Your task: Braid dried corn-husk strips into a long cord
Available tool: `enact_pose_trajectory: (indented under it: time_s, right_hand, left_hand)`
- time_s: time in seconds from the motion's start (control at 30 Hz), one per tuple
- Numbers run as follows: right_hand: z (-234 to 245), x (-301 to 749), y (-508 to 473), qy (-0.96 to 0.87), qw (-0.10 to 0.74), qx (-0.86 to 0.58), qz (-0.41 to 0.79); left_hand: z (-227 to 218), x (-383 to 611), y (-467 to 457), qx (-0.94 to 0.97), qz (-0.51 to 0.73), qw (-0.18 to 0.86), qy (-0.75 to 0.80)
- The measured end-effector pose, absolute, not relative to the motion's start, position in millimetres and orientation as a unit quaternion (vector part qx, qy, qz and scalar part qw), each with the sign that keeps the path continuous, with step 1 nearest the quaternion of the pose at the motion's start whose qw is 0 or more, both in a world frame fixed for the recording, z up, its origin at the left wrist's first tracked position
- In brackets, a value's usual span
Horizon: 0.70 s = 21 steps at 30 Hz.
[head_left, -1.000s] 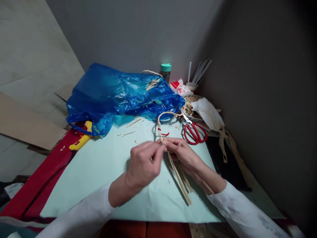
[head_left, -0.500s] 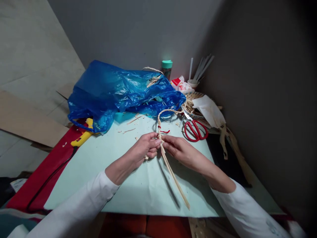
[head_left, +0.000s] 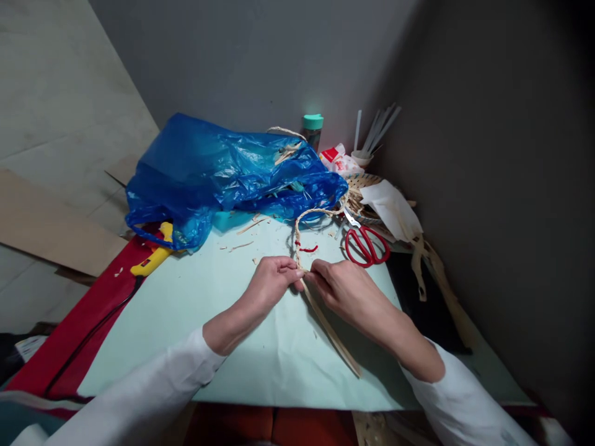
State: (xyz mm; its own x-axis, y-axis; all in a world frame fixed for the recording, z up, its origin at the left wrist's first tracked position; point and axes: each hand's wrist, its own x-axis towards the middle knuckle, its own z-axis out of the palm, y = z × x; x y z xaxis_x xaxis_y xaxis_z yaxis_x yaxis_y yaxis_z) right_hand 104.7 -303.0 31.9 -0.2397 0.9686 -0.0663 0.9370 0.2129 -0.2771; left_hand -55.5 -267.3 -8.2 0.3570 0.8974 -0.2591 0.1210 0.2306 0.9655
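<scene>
Both hands meet at the middle of a pale green sheet point(head_left: 186, 322). My left hand point(head_left: 272, 282) pinches a tan braided straw cord point(head_left: 300, 226) that loops away toward the blue bag. My right hand point(head_left: 346, 288) pinches the same cord from the right side. Loose flat straw strips point(head_left: 332, 337) trail from the pinch point toward me across the sheet. A short red thread point(head_left: 307, 249) is tied on the braid just beyond my fingers.
A crumpled blue plastic bag point(head_left: 218, 173) lies at the back left. Red-handled scissors point(head_left: 367, 243) rest right of the braid. A yellow glue gun point(head_left: 151, 260) lies at the left. A woven basket point(head_left: 357, 192), white paper, a teal-capped bottle point(head_left: 313, 129) and a cup of sticks crowd the back right corner.
My left hand has moved away from me and now lies lower on the sheet, fingers at the braid. The loose strips have swung slightly. My right hand stays at the same spot.
</scene>
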Motion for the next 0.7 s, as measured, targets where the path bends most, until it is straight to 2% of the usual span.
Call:
enact_pose_trajectory:
  time_s: [0.2, 0.4, 0.53, 0.6, 0.7]
  right_hand:
    - [26.5, 88.4, -315.4, -0.774, 0.086, -0.610, 0.146]
    - [6.7, 68.7, -326.3, -0.804, 0.029, -0.593, 0.032]
    - [10.5, 72.8, -325.9, -0.823, 0.031, -0.566, 0.030]
    - [16.6, 80.5, -322.5, -0.828, 0.076, -0.552, 0.064]
    - [24.8, 93.3, -313.5, -0.782, 0.232, -0.572, 0.084]
  left_hand:
    - [-9.4, -52.9, -274.5, 0.515, 0.357, 0.609, 0.486]
    - [-3.5, -59.7, -281.0, 0.471, 0.341, 0.669, 0.463]
    - [2.2, -60.9, -281.9, 0.490, 0.338, 0.661, 0.457]
    - [7.3, -59.7, -281.4, 0.489, 0.344, 0.652, 0.466]
    - [14.2, -57.9, -281.0, 0.478, 0.355, 0.656, 0.464]
